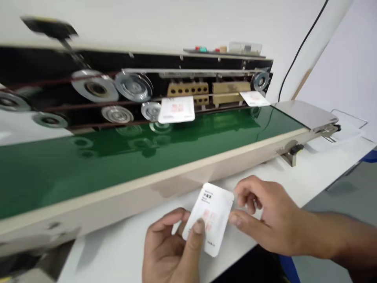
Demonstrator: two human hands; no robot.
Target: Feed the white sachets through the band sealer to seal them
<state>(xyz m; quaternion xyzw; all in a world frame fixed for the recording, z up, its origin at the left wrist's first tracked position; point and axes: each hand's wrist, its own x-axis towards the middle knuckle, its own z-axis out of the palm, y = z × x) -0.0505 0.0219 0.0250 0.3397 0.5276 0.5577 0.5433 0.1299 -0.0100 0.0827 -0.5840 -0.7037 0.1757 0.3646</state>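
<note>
A white packet [216,212] with black and red print is pinched in my left hand [173,247], thumb across its front. My right hand [265,216] is at the packet's right edge, its thumb and curled fingers apart with nothing between them. Beyond my hands, a second white packet [177,110] hangs at the sealing machine's [188,63] belts, over the green conveyor [206,133]. Another white packet [255,98] sits in the machine's right end, beside a metal wheel.
The machine's beige side rail [176,177] runs across in front of my hands. A metal plate [306,113] extends the conveyor's right end. Below lies a white table [118,247], and a black cable [300,49] hangs by the wall.
</note>
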